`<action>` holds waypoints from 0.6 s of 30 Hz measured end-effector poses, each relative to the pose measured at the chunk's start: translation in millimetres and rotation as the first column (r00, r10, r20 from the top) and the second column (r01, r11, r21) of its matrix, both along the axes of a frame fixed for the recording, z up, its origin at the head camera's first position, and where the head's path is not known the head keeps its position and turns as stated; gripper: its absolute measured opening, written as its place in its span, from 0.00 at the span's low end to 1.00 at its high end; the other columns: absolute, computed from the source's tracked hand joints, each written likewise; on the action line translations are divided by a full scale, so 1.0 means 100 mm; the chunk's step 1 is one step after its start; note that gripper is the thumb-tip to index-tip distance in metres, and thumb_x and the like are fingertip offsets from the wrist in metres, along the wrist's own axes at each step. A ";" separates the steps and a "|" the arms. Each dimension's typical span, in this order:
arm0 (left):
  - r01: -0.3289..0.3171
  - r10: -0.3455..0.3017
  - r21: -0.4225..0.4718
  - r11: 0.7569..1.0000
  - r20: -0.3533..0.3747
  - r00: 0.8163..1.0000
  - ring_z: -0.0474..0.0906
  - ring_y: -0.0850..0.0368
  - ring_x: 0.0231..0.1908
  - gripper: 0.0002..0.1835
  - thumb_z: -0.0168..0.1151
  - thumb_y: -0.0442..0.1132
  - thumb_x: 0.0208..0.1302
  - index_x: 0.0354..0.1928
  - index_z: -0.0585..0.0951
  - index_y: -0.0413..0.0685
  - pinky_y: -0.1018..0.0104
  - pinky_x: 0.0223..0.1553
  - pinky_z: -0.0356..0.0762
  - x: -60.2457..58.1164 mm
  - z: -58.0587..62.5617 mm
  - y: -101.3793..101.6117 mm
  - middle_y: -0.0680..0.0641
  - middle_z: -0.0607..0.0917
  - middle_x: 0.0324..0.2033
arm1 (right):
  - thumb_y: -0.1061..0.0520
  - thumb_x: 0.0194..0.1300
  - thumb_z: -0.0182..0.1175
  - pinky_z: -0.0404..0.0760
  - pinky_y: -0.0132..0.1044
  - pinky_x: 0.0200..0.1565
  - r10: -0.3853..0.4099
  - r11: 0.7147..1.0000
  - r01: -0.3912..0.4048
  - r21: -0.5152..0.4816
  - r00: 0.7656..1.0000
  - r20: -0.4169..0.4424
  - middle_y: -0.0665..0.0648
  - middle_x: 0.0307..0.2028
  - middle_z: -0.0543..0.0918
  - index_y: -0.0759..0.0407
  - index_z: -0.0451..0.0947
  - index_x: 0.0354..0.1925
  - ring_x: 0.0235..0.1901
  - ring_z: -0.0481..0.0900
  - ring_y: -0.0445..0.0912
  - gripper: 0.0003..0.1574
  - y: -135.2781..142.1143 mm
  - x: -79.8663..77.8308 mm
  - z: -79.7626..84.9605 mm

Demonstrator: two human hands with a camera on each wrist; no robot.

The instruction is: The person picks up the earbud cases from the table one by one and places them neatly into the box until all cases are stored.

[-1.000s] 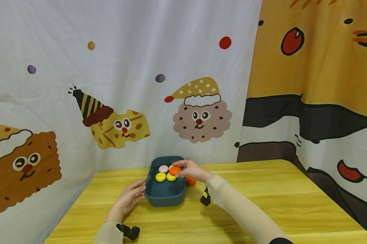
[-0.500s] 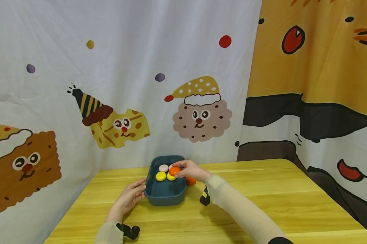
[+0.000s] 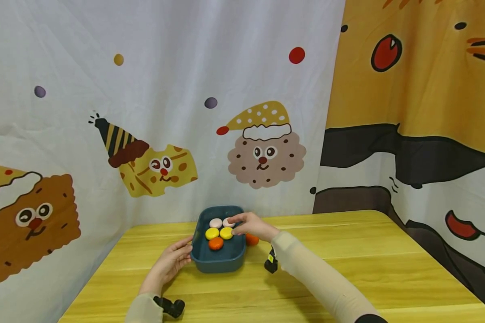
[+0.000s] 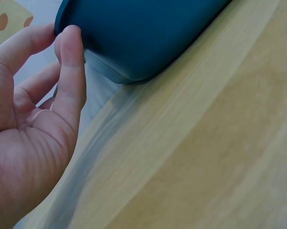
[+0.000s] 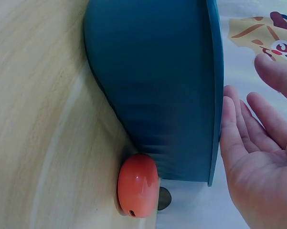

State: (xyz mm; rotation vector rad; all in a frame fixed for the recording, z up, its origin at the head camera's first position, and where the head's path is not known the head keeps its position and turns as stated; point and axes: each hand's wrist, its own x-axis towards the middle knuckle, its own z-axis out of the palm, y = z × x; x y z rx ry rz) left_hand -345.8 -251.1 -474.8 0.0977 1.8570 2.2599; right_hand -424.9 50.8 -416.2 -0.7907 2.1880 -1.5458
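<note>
A dark teal tray (image 3: 219, 266) holds rounded, glossy pieces: two pale pink, two yellow and one orange piece (image 3: 216, 243) nearest its front. My left hand (image 3: 171, 262) touches the tray's left side, fingertips right at the rim and outer wall. Over the right rim reaches my right hand (image 3: 254, 225); its fingers (image 5: 236, 129) are loosely bent with nothing between them. In the head view its fingertips overlap the right pink piece (image 3: 227, 222) and the right yellow piece (image 3: 226, 233). Another orange piece (image 5: 138, 186), oval with a small dark slot, lies on the table against the tray's right side.
The tray stands near the back edge of a wood-grain table (image 3: 327, 269). Behind hangs a white curtain (image 3: 166, 54) printed with cartoon food, joined at right by a cartoon-printed orange and black cloth (image 3: 367, 103). Each wrist carries a small black camera mount (image 3: 173, 307).
The orange piece that my right hand held above the tray now lies inside, in front of the yellow ones. My right fingers have let go of it. My left hand stays in place.
</note>
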 end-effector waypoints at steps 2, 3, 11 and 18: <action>0.006 -0.006 -0.001 1.000 0.002 1.000 0.78 0.63 0.30 0.35 0.56 0.35 0.71 0.74 0.54 0.36 0.72 0.38 0.80 0.00 0.00 0.00 0.51 0.81 0.34 | 0.61 0.63 0.64 0.75 0.51 0.55 0.003 1.000 -0.003 -0.002 1.000 0.000 0.61 0.62 0.73 0.60 0.74 0.62 0.47 0.81 0.48 0.28 0.00 0.00 0.00; 0.010 -0.010 -0.003 1.000 0.001 1.000 0.78 0.63 0.30 0.35 0.56 0.35 0.71 0.74 0.53 0.36 0.71 0.39 0.80 -0.01 -0.01 0.00 0.51 0.81 0.34 | 0.61 0.63 0.64 0.75 0.52 0.55 0.003 1.000 -0.003 -0.002 1.000 -0.001 0.61 0.62 0.73 0.60 0.74 0.62 0.47 0.81 0.48 0.28 0.00 0.01 0.00; 0.013 -0.013 -0.003 1.000 0.000 1.000 0.78 0.63 0.30 0.35 0.56 0.35 0.71 0.74 0.53 0.36 0.71 0.39 0.80 -0.01 -0.01 0.00 0.51 0.81 0.34 | 0.60 0.63 0.64 0.75 0.52 0.55 -0.011 1.000 0.011 0.011 1.000 -0.006 0.59 0.61 0.74 0.59 0.75 0.61 0.47 0.81 0.48 0.27 0.00 0.01 0.01; 0.017 -0.017 -0.004 1.000 -0.003 1.000 0.78 0.63 0.30 0.36 0.56 0.36 0.71 0.74 0.53 0.36 0.71 0.39 0.80 -0.01 -0.02 0.00 0.51 0.81 0.34 | 0.61 0.64 0.64 0.76 0.53 0.54 -0.013 1.000 0.014 0.026 1.000 -0.019 0.58 0.60 0.75 0.58 0.76 0.60 0.44 0.81 0.47 0.26 0.00 0.01 0.03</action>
